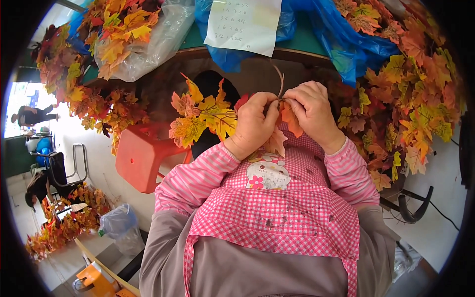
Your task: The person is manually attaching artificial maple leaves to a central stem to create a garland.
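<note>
A: What fills the most space?
B: A person's pink gingham apron (277,225), worn over grey-brown clothing with pink-striped cuffs. The cotton-like cloth is spotted with dark stains.
A: And around it?
B: Thick heaps of maple-shaped leaves, orange, yellow and rust: a right-hand heap (420,109) and a left-hand heap (74,89). Ahead is a green table (309,42) with a curved edge.
A: Anything on that?
B: Crinkled blue plastic bags (354,49) and, to the left, a cloudy clear bag (163,44). A smooth red plastic stool (141,171) stands below.
A: Any writing?
B: A white paper sheet (242,42) carries handwritten rows of figures. The apron's bib has a worn cartoon print (267,174) – a white head, a pink flower.
A: Where is the work?
B: Over the apron's top, short of the table: a yellow-orange leaf spray (215,116) fans out beside the left hand (255,119).
A: And the fingers?
B: Left thumb and forefinger pinch the lower end of a thin brown stem (282,81); the right hand (314,111) pinches there too – the exact join is hidden.
</note>
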`<state>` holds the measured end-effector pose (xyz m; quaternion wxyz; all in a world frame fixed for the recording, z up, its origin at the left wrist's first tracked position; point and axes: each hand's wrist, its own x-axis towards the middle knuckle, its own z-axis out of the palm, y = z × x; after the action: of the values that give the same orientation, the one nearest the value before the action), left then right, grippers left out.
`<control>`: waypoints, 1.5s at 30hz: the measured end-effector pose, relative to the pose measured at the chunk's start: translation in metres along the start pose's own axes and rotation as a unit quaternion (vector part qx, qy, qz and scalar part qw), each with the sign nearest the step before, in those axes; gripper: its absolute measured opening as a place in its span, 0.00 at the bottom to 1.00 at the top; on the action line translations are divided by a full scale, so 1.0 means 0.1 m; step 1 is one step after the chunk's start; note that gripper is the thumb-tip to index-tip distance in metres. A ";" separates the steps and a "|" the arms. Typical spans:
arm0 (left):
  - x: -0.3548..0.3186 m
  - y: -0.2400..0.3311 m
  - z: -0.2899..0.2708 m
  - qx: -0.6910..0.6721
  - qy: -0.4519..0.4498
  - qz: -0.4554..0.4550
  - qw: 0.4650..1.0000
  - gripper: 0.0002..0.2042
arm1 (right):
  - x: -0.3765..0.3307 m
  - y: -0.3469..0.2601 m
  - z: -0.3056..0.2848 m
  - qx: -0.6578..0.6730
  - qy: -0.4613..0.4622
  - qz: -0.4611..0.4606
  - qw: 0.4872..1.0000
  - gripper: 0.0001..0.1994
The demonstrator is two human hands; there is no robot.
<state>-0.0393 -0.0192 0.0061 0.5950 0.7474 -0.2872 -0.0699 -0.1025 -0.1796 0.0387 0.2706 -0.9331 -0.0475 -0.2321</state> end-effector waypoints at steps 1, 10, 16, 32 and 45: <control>0.00 0.00 0.00 0.001 0.001 0.000 1.000 0.04 | 0.01 -0.01 -0.01 -0.012 0.001 -0.008 1.000 0.05; 0.01 0.00 0.01 0.016 -0.005 0.011 1.000 0.04 | 0.02 -0.01 -0.02 -0.043 -0.007 -0.033 0.999 0.06; 0.03 -0.04 -0.02 0.051 -0.008 0.061 0.997 0.04 | 0.03 0.00 0.06 0.035 -0.014 -0.004 0.999 0.06; -0.02 -0.01 -0.02 0.053 -0.012 0.081 0.995 0.05 | 0.00 0.04 0.07 0.349 -0.126 0.276 0.887 0.03; 0.31 0.05 -0.17 -0.233 -0.162 -0.242 0.928 0.11 | -0.14 -0.16 0.12 0.190 0.020 0.079 0.978 0.08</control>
<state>-0.0080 -0.0216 0.0233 0.6626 0.6129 -0.1660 -0.3972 -0.1133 -0.1593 0.0317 0.4613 -0.8607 -0.0118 -0.2151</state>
